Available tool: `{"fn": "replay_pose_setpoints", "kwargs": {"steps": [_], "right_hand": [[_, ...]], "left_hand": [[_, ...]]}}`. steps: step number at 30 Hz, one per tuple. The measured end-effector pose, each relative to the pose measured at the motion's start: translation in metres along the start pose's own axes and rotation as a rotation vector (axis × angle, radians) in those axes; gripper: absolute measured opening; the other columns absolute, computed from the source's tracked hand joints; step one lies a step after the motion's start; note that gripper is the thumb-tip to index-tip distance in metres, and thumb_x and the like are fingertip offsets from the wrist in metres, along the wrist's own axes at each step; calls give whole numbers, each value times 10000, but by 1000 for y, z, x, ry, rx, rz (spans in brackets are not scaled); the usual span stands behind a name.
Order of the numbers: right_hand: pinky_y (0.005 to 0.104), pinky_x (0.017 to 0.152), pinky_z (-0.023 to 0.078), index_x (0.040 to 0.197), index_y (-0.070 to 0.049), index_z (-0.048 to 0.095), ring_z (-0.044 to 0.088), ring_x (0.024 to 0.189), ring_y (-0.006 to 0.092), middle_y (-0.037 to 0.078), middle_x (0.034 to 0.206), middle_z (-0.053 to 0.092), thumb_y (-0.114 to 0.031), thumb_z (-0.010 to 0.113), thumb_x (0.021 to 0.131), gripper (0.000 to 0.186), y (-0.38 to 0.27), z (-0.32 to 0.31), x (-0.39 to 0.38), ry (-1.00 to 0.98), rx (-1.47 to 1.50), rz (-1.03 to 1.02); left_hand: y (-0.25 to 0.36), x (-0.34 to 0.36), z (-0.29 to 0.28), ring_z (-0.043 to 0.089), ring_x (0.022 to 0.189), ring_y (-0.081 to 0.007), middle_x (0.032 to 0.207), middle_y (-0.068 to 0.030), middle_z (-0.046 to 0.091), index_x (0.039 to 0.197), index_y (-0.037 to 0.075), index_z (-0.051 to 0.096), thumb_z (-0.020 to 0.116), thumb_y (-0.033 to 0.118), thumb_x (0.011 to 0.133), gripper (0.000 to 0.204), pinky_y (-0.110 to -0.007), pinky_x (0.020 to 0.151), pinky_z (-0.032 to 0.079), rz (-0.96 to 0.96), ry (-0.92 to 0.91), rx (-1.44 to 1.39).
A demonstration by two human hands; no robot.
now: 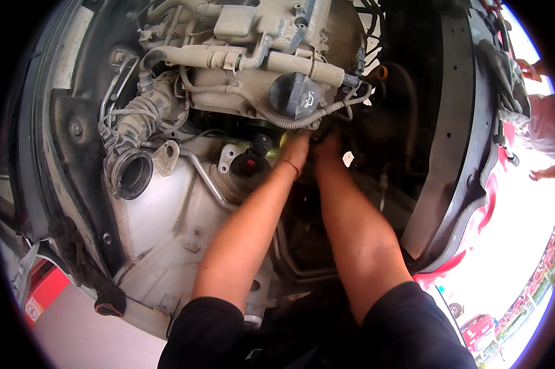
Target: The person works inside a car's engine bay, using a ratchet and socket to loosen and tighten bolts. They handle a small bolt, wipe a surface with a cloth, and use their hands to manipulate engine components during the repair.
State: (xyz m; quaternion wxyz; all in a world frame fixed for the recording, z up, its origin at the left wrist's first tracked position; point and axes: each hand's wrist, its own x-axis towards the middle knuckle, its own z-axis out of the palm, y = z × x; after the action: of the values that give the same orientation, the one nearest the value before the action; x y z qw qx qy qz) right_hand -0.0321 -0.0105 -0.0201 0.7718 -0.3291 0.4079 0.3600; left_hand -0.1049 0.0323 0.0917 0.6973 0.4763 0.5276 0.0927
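Both my arms reach down into a car's engine bay, close together. My left hand [297,146], with a thin cord at the wrist, is under the edge of the engine [231,98]. Beside it, in deep shadow, is my right hand [328,145]. The fingers of both hands are hidden below the engine, so what they touch or hold does not show. Just above them sit a black oil filler cap [291,95] and a ribbed wiring conduit [253,106]. A black plug-like part [260,146] and a metal bracket [229,157] lie left of my left hand.
A dusty ribbed intake hose [143,120] ends in an open mouth at the left. A bent metal pipe [206,178] runs near my left forearm. Along the right stands a long grey panel [440,147]. Beyond it, at the far right, another person's hand [543,173] shows.
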Motion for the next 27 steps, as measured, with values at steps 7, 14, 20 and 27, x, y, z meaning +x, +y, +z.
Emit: {"fn": "replay_pose_setpoints", "kwargs": {"steps": [7,14,20,27], "right_hand": [[385,889,498,1205,-114,587,608,1017,204,43,1184,616,-365,441,947,388,-8,-19,33,-228,55,-10],[372,1025,383,1302,-91,502,498,1183,231,80,1338,509,-273,363,971,403,-9,21,-19,-1,-156,17],[354,1060,363,1363,-55,431,455,1252,228,94,1400,457,-315,349,989,463,-2,-68,109,-539,-448,-152],[361,1010,402,1288,-63,508,514,1172,233,86,1331,517,-370,397,956,466,-34,-105,164,-316,-646,-259]], "left_hand": [[-3,9,13,498,1161,-205,1271,-88,562,1276,0,530,516,242,893,453,-332,991,357,51,-39,-30],[-9,5,-3,527,1139,-244,1253,-135,573,1286,-27,493,561,256,836,535,-328,975,385,102,-53,32],[5,-11,-2,537,1142,-417,1187,-294,575,1294,-35,456,563,356,807,633,-418,952,425,183,-36,221],[8,-20,14,531,1136,-434,1175,-313,572,1277,-45,477,562,385,801,647,-424,973,422,140,-41,331]]}}
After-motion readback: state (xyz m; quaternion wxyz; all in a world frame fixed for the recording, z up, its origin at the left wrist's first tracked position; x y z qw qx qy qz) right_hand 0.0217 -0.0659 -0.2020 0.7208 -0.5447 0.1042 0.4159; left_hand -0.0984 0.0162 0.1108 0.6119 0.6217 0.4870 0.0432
